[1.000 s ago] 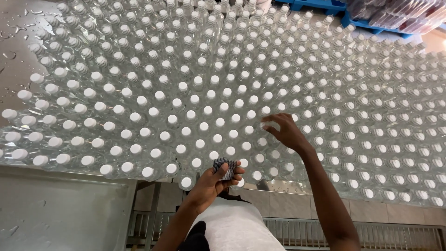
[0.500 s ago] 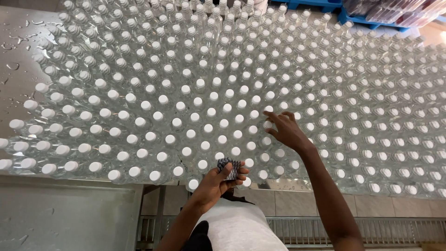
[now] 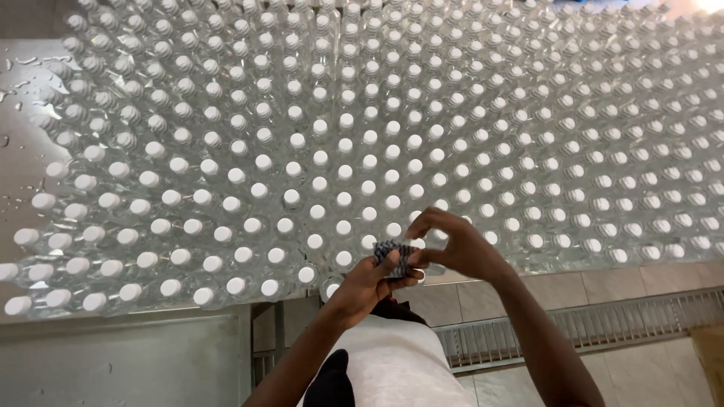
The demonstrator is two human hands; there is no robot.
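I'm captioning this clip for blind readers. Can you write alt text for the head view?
Two hands meet over the near edge of a table packed with clear white-capped bottles: the left hand holds a small patterned bundle, and the right hand picks at it. Water drops lie on the metal table.

- The upper and middle frame is filled by clear bottles with white caps (image 3: 343, 177), packed cap to cap; no gap wide enough for a hand is seen between them.
- Passage is left only above the caps.
- A bare strip of wet metal table (image 3: 26, 143) is seen at the left edge, beside the outermost bottles.
- Open room is found along the lower frame, in front of the nearest bottle row: a grey panel (image 3: 121, 362) at lower left, tiled floor and a drain grate (image 3: 603, 324) at lower right.
- The lower centre is taken up by the left hand (image 3: 369, 283) and right hand (image 3: 456, 241), joined around a small dark patterned bundle (image 3: 394, 256) just at the front row.
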